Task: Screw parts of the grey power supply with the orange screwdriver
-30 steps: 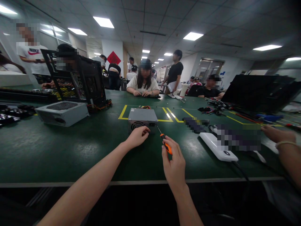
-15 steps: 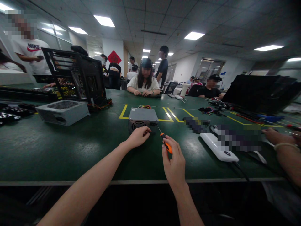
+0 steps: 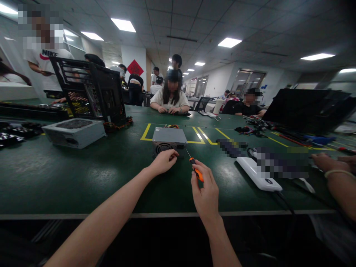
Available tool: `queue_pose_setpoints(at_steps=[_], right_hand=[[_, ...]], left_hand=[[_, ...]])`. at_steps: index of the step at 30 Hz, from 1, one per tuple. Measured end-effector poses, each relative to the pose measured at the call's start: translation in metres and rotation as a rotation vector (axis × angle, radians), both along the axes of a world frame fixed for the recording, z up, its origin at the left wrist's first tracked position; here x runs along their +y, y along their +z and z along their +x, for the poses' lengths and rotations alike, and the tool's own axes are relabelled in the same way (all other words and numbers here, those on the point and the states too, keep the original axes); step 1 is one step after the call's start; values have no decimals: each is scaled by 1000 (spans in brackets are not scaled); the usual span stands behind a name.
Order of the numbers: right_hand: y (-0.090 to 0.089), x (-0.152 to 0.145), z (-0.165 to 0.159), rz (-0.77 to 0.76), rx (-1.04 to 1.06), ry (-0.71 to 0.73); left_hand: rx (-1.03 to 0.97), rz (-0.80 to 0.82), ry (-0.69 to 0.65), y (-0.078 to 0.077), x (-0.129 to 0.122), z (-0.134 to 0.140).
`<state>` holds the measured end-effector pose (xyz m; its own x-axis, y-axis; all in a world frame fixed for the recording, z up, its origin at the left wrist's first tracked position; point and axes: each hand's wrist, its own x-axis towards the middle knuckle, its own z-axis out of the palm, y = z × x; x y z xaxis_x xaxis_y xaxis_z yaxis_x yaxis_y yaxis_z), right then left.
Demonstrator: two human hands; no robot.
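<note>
A grey metal computer power supply [image 3: 170, 136] sits on the green table, its fan grille and socket side facing me. My left hand [image 3: 165, 162] is in front of that side, at its lower right, with thumb and fingers closed together. What they hold, if anything, is too small to make out. My right hand [image 3: 205, 185] grips an orange and black screwdriver [image 3: 197, 171] by the handle. Its thin shaft points up and left, with the tip close to the right edge of the power supply, and I cannot tell whether it touches.
A second power supply [image 3: 74, 132] and an open black computer case [image 3: 94, 91] stand at left. On the right are a white power bank-like device [image 3: 257, 174], cables [image 3: 251, 128] and a black monitor-like panel [image 3: 308, 111]. A co-worker's arm [image 3: 340, 181] reaches in there; another person [image 3: 170, 98] sits opposite.
My hands, the screwdriver and the power supply stay almost still. In the background, a standing person has moved left behind the seated one, and the person at far left has shifted right.
</note>
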<state>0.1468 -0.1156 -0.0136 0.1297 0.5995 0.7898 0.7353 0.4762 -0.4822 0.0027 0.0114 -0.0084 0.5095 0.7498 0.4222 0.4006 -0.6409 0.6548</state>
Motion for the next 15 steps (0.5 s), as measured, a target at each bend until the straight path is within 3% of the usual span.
queue_pose_setpoints(at_steps=[4,10,15], right_hand=[[0,0,0,2,3,0],[0,1,-1,9,2,-9],[0,1,0,16,-3,-13]], left_hand=[[-64,-67,-16,-4,2,2],[-312,-501,-160,-8,5,23],[-406,-650,-180,-1,-1,36]])
